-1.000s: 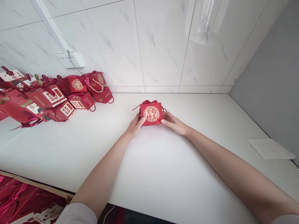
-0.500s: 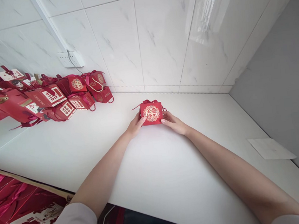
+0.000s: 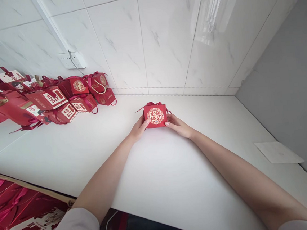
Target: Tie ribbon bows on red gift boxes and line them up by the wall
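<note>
A small red gift box (image 3: 155,116) with gold and cream Chinese lettering faces me on the white table (image 3: 158,165). A dark red ribbon (image 3: 152,103) lies along its top, and red cord shows at its sides. My left hand (image 3: 140,128) grips the box's left side, thumb on the front face. On the opposite side my right hand (image 3: 178,125) holds it, thumb at the lower right corner. The other fingers are partly hidden beside and behind the box.
Many red gift boxes (image 3: 56,102) are piled at the back left against the tiled wall. A socket strip (image 3: 76,60) is above them. More red packages (image 3: 16,211) fill the lower left. White paper (image 3: 278,152) lies at the right, near a grey panel (image 3: 288,80).
</note>
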Motion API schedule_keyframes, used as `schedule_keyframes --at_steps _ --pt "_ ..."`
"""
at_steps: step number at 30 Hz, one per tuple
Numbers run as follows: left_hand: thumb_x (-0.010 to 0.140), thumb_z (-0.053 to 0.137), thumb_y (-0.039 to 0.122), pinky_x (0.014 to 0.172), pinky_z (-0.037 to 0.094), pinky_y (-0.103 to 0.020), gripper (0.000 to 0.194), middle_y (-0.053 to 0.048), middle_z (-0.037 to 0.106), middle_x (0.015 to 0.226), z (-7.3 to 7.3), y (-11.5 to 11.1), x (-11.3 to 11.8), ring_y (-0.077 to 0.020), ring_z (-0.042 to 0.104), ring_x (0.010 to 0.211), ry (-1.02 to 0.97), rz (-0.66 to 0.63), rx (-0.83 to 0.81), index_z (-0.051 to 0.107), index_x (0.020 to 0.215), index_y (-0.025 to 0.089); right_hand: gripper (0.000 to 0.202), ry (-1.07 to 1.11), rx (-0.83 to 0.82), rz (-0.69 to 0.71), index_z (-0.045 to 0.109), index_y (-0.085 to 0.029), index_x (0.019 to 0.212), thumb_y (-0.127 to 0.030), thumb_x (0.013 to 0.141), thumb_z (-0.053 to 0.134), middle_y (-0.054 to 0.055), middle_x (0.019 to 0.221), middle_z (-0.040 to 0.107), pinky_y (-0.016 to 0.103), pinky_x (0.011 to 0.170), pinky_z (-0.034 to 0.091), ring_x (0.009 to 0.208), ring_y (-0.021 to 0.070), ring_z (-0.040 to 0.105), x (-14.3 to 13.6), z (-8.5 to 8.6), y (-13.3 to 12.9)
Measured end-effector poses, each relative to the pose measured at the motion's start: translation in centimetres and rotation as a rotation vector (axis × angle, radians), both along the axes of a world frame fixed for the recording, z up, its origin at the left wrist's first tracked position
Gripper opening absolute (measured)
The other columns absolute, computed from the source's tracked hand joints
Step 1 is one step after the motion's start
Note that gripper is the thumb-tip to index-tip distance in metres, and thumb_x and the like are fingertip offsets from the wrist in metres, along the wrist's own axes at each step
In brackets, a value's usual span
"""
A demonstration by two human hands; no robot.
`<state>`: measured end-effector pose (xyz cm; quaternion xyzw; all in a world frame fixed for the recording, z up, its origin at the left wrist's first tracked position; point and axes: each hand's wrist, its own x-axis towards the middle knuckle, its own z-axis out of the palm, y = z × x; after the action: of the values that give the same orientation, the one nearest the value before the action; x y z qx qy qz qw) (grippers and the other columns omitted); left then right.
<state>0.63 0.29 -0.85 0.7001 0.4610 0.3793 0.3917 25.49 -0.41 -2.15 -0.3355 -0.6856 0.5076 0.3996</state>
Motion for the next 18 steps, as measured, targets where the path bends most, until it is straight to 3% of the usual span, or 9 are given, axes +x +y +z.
schedule_keyframes --at_steps 18 --pt "0.09 0.042 0.06 0.115 0.034 -0.042 0.072 -0.008 0.044 0.15 0.55 -0.49 0.25 -0.0299 0.04 0.139 0.01 0.003 -0.012 0.034 0.149 0.019 0.056 0.004 -0.015 0.003 0.045 -0.027 0.132 -0.056 0.087 0.061 0.008 0.138 0.055 0.05 0.11 0.04 0.127 0.0261 0.053 0.01 -0.34 0.27"
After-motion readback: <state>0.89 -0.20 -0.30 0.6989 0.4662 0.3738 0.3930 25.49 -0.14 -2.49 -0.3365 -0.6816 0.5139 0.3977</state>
